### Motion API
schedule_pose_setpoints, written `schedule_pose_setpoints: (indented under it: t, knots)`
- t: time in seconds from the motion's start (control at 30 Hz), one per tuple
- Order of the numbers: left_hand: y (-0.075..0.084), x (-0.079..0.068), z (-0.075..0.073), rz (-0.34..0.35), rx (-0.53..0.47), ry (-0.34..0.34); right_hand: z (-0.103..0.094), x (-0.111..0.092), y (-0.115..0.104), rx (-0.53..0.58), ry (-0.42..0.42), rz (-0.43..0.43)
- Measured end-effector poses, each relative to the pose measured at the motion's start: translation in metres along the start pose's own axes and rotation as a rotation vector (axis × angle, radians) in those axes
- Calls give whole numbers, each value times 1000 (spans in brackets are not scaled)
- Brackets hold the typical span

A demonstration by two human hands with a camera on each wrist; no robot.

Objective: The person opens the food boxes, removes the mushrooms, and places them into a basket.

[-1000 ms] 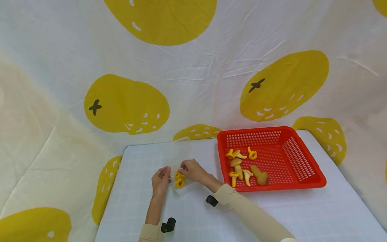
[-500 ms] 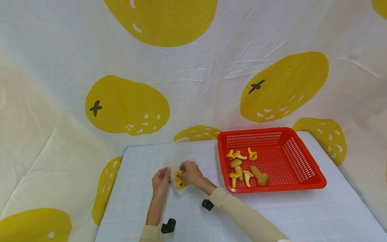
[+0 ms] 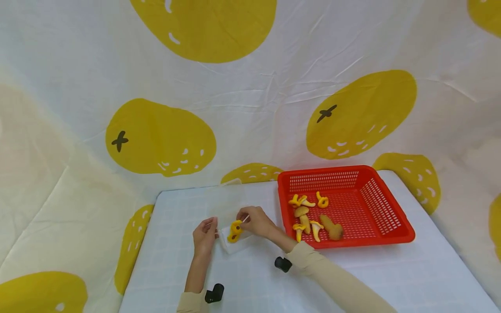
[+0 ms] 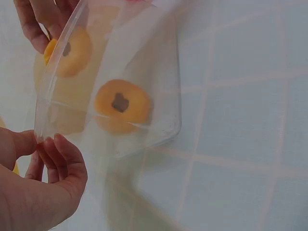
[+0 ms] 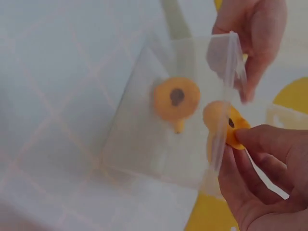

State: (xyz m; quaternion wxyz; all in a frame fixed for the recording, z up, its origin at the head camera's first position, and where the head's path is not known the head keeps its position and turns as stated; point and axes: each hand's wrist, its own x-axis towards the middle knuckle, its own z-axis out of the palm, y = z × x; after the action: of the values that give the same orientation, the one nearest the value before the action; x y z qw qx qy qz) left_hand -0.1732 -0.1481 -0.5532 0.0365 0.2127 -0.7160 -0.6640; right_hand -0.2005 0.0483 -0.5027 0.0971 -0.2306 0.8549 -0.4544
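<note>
My left hand [image 3: 204, 238] pinches the left rim of a clear plastic box [image 4: 166, 122] between thumb and fingertips. Inside the box lies a yellow chanterelle mushroom [image 4: 122, 103] with a dark center. A second chanterelle [image 5: 237, 129] is at the box's mouth, pinched between the thumb and fingers of my right hand [image 3: 256, 221]. From the head view the two mushrooms overlap, and the held one seems to stand above the other. Part of the held mushroom is seen through the box wall in the right wrist view.
A red perforated basket [image 3: 385, 239] stands to the right on the white checked table. Several yellow chanterelles [image 3: 316, 230] and two brown mushrooms [image 3: 332, 228] lie toward its left side. Behind the box is a clear lid-like sheet [image 3: 231, 187]. A patterned cloth [image 3: 250, 126] hangs behind the table.
My right hand moved left over the box, then back to the right with the chanterelle in its fingers. The left hand keeps its hold on the rim. The head view has shifted slightly.
</note>
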Motion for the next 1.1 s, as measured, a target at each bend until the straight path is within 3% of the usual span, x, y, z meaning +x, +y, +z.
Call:
schedule_pose_setpoints:
  t: [0.3,0.47,0.8,1.1]
  knots:
    - [-2,2,-1,-10,14,1,-31,-18,0,3,34,-70]
    - [-1,1,-2,-15,17,-7,-48,-27,3,10,75,-27]
    - [4,-1,-4,-19,37,-13,-75,-48,14,-9,256,35]
    - [0,1,-2,-29,43,-22,-102,-72,35,-27,331,95]
